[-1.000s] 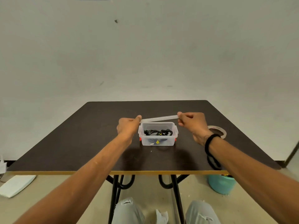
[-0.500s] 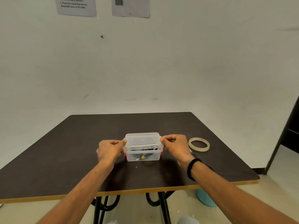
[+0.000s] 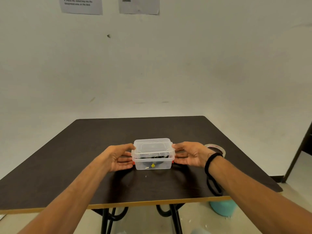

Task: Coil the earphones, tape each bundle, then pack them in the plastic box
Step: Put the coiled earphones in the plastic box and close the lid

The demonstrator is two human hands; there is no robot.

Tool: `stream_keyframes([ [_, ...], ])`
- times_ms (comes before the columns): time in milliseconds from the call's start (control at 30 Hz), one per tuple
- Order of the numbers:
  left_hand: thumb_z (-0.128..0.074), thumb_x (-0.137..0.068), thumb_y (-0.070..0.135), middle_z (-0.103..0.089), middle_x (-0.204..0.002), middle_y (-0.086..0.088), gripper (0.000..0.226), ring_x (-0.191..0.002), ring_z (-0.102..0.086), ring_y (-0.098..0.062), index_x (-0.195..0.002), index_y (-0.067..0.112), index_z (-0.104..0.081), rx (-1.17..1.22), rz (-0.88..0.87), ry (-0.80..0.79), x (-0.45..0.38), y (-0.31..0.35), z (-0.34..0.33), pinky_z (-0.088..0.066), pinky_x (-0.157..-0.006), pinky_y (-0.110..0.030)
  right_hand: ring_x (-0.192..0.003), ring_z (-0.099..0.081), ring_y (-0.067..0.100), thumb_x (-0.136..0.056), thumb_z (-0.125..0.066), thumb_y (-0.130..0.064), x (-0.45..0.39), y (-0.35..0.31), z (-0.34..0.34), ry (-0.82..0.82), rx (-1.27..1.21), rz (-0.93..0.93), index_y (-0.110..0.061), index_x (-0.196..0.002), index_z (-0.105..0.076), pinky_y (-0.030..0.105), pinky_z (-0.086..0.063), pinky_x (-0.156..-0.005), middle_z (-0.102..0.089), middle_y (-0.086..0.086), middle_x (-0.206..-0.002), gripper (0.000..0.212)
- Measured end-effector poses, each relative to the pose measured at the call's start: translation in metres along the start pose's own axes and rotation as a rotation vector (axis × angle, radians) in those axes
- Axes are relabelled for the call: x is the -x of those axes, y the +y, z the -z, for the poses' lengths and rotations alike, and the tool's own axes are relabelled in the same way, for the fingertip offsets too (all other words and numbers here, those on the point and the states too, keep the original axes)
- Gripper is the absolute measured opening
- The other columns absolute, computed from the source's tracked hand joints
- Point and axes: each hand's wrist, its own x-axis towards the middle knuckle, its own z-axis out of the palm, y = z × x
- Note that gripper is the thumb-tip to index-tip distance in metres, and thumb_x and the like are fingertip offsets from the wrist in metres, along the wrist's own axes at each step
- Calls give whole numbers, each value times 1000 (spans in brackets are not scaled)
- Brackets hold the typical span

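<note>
A clear plastic box (image 3: 152, 164) stands in the middle of the dark table (image 3: 81, 149), with its clear lid (image 3: 152, 146) resting on top. Black coiled earphones (image 3: 156, 157) and a yellow bit show through the front wall. My left hand (image 3: 116, 157) touches the box's left end, thumb at the lid's corner and fingers straight along the side by a red latch. At the right end, my right hand (image 3: 190, 154) lies the same way. Neither hand holds anything else.
A roll of clear tape (image 3: 219, 147) lies flat on the table just behind my right wrist. A teal bin (image 3: 222, 208) stands on the floor under the table's front right edge. Papers hang on the wall behind.
A second ago both hands held the lid above the uncovered box. They set it down on the box, and both hands have now turned palms inward against the box's ends.
</note>
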Motion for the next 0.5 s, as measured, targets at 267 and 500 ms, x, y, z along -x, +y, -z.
stream_keyframes([
  [267,-82,-83,17,-76,-105,-23,30,-100,-75,-36,-108,4,-71,-29,-27,-5,1,0,3,-61,-93,-47,-99,-77,41,-85,-84,-2,-2,-2,10,38,70,-29,-1,-110,-71,48,-65,-85,-73,27,-115,28],
  [500,-81,-83,14,-75,-108,-25,30,-98,-76,-37,-108,5,-69,-6,-10,-11,6,-1,2,-64,-84,-46,-103,-76,43,-88,-80,0,8,-3,11,-31,105,-62,-3,-128,-63,51,-64,-82,-71,29,-123,44],
])
